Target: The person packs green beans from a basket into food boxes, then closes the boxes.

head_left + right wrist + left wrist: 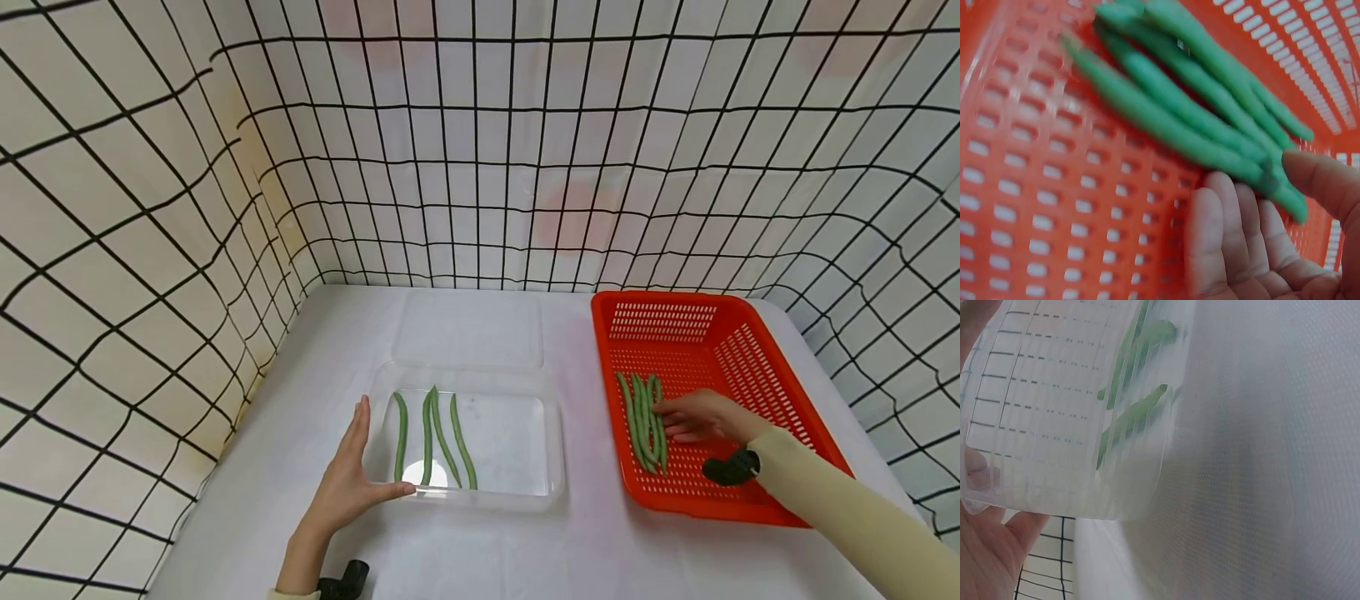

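Several green beans (649, 421) lie in a bunch along the left side of the red plastic basket (795, 421). My right hand (701, 415) reaches into the basket from the right, fingertips right at the beans. In the right wrist view the thumb (1316, 172) and fingertips stand apart beside the lower ends of the beans (1191, 94). My left hand (348, 471) rests at the near left corner of a clear plastic container (555, 442), fingers straight along its side, thumb spread over the front rim. More green beans (442, 437) lie lengthwise inside it, spaced apart.
A clear flat lid (468, 329) lies behind the container. The white-covered table (592, 550) is bounded at the back and both sides by black wire grid panels (480, 158) with white cloth behind. The basket's raised walls surround my right hand.
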Demonstrator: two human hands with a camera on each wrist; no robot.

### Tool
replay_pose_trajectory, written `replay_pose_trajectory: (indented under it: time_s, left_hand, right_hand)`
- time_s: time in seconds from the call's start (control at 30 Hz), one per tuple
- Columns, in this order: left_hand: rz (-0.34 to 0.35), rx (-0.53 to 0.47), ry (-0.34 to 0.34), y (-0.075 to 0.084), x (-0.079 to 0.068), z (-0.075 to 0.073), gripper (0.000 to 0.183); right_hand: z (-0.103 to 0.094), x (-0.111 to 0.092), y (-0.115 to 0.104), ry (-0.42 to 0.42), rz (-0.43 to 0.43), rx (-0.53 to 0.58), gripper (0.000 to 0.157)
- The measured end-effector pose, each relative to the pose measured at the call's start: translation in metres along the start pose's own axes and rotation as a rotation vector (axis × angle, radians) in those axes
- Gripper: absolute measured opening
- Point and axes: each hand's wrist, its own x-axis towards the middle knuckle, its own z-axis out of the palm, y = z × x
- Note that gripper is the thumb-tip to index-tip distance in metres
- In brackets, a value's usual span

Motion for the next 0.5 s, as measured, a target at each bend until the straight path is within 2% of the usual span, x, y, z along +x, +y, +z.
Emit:
replay_pose_trajectory:
  time_s: [0.27,0.4,0.5]
  left_hand:
    - [-0.006,-0.001,-0.003,-0.0003,-0.0009,0.0017,0.137]
    - [0.002,0.002,-0.003,0.0004,-0.0006,0.0011,0.136]
    - [0.008,0.006,0.0,0.0004,0.0001,0.0003,0.136]
  right_hand:
    - [0.0076,0.0014,-0.001,0.007,-0.015,-0.039,0.027]
    - [0.0043,0.0004,-0.0028,-0.009,-0.031,0.02,0.028]
    - [-0.0011,-0.0029,-0.0074,0.002,-0.05,0.081,0.034]
